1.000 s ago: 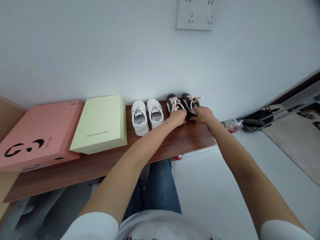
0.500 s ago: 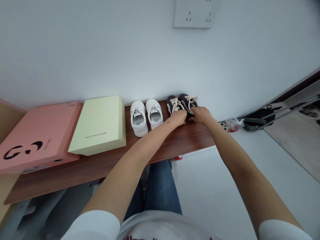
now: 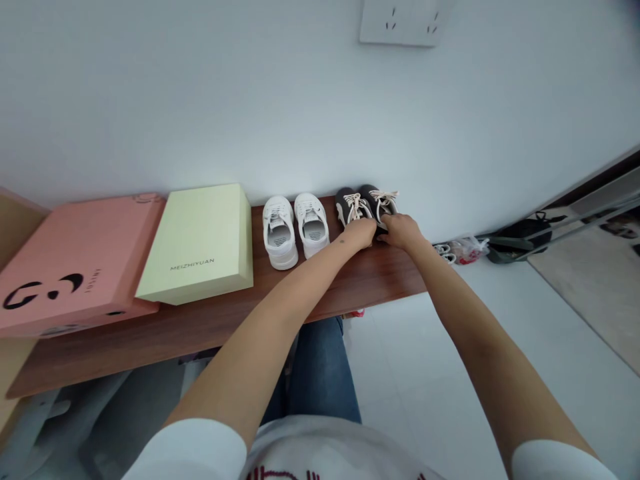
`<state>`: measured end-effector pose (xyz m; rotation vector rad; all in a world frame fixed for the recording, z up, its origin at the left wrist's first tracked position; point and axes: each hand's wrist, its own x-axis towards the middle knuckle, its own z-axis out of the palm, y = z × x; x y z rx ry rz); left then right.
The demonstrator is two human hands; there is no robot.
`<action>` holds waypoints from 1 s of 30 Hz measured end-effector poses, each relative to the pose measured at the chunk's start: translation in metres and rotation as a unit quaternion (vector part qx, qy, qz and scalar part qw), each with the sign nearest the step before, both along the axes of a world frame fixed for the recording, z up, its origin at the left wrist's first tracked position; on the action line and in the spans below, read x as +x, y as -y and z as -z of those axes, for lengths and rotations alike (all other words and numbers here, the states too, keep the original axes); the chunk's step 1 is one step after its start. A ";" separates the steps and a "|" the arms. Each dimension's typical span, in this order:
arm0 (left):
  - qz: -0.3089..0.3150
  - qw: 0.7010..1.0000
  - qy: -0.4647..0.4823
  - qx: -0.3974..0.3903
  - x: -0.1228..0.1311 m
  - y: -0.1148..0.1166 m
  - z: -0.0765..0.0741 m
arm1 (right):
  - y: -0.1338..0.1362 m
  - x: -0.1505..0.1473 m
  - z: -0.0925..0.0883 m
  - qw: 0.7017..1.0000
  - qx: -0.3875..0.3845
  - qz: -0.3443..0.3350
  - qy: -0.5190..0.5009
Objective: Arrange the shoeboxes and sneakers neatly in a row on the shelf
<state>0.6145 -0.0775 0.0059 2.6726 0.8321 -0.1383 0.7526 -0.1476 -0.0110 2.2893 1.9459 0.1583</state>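
A pair of dark sneakers with cream laces stands side by side on the brown wooden shelf (image 3: 280, 303), toes toward the wall. My left hand (image 3: 361, 233) is closed on the heel of the left dark sneaker (image 3: 351, 203). The heel of the right dark sneaker (image 3: 379, 199) is in my right hand (image 3: 400, 230), its thumb at the shoe's opening. Both hands partly hide the backs of the shoes. Left of them, a white sneaker (image 3: 280, 233) and a second white sneaker (image 3: 312, 223) stand together, apart from my hands.
A pale green box (image 3: 197, 240) and a pink box (image 3: 75, 260) occupy the shelf's left part. Above is a wall socket plate (image 3: 400, 23). On the floor at right lie a clear plastic bag (image 3: 470, 249) and a dark bag (image 3: 520, 237).
The view has shifted slightly. Both hands remain at the heels of the dark sneakers, which stay in nearly the same place on the shelf.
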 end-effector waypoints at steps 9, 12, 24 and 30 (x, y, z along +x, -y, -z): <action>-0.043 0.968 0.237 0.076 -0.057 0.041 -0.015 | 0.036 -0.035 -0.029 0.979 0.177 -0.003 -0.097; -0.043 0.956 0.291 0.001 -0.116 0.062 -0.017 | 0.069 -0.075 -0.031 0.950 0.257 -0.033 -0.173; -0.432 0.834 0.313 -0.143 -0.402 0.179 0.077 | 0.136 -0.250 0.037 0.847 0.243 0.020 -0.473; -0.626 0.686 0.371 -0.014 -0.510 0.153 0.086 | 0.126 -0.361 0.043 0.742 0.070 -0.017 -0.667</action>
